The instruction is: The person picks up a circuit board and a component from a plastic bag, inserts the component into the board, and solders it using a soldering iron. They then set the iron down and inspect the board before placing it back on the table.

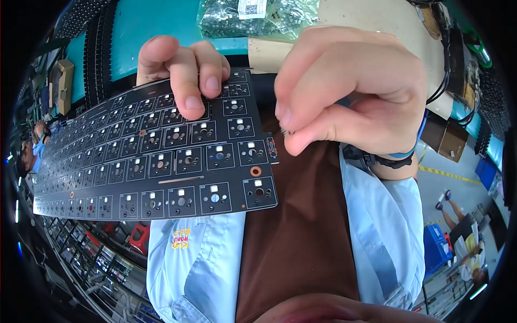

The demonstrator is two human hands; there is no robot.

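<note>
My left hand (186, 72) grips the upper edge of a black keyboard circuit board (167, 180), with fingers bent over its face. Rows of outlined key positions with holes and small white parts cover the board, which is held up at a tilt. Beside its right end, my right hand (350, 89) pinches a tiny metallic piece (286, 131) between thumb and fingertips, apart from the board. Only a few thin bits of that piece show; its kind I cannot make out. A little orange-marked connector area (272, 148) sticks out at the board's right edge. A dark band circles my right wrist.
A clear bag of small dark parts (258, 19) lies on the teal bench mat (153, 32) beyond my hands. Black cables (446, 59) run along the right side. A small cardboard box (64, 86) stands at left. Other people are in the background on both sides.
</note>
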